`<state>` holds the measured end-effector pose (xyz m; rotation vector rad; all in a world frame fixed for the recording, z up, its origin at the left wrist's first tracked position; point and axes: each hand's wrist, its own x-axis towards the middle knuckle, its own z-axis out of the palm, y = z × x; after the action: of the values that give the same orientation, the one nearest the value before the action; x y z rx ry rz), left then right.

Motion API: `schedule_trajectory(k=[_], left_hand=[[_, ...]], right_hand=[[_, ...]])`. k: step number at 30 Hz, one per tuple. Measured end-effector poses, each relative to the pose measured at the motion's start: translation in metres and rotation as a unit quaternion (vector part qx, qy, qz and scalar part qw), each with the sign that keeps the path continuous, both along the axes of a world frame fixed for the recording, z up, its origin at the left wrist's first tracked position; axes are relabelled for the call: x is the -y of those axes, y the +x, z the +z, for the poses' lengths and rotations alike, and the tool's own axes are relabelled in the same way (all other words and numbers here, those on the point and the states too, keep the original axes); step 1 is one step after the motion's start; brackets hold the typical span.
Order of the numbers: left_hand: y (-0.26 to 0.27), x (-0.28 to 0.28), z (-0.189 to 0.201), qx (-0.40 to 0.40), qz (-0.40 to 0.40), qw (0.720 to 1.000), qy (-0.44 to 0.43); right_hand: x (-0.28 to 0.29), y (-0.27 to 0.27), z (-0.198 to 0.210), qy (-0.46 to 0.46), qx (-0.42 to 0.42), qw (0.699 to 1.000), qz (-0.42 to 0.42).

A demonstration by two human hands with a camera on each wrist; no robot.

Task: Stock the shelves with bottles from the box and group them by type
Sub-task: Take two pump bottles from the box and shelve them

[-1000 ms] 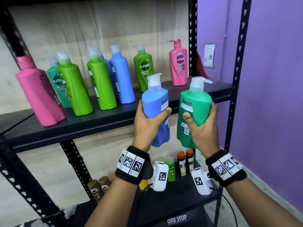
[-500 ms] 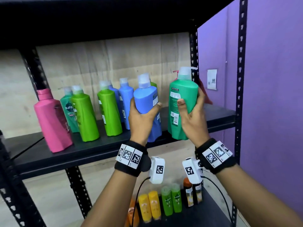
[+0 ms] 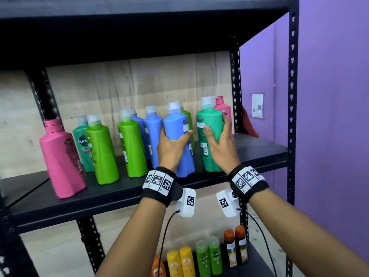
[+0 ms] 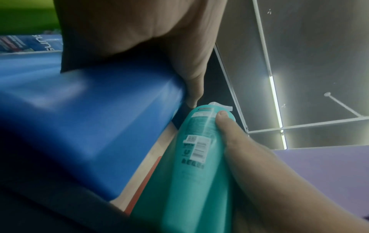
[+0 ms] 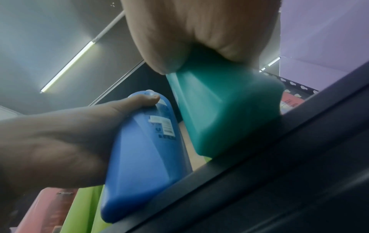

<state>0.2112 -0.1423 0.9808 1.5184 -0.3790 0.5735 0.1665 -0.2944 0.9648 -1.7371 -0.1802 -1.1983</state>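
Observation:
My left hand grips a blue pump bottle that stands on the black shelf beside two other blue bottles. My right hand grips a teal pump bottle, its base down on the shelf near the front edge. In the left wrist view the blue bottle fills the left and the teal bottle sits under my right thumb. The right wrist view shows the teal bottle's base on the shelf lip and the blue bottle next to it.
Also on the shelf stand a pink bottle at the left, a teal one, lime green bottles, and a pink pump bottle at the back right. Smaller bottles line the lower shelf. A purple wall borders the right.
Both hands have carried the blue and teal bottles up and forward from below the shelf edge and set them onto the shelf among the other bottles.

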Motion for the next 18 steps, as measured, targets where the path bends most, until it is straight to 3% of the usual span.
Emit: schedule_trajectory(k=[12,18], left_hand=[[0.020,0.008,0.013,-0.029,0.039,0.995,0.083],[0.018,0.008,0.015,-0.048,0.040,0.991,0.119]], right_hand=[[0.009,0.036,0.020,-0.064,-0.155,0.986,0.018],[0.007,0.038,0.026,-0.057,-0.178,0.982,0.004]])
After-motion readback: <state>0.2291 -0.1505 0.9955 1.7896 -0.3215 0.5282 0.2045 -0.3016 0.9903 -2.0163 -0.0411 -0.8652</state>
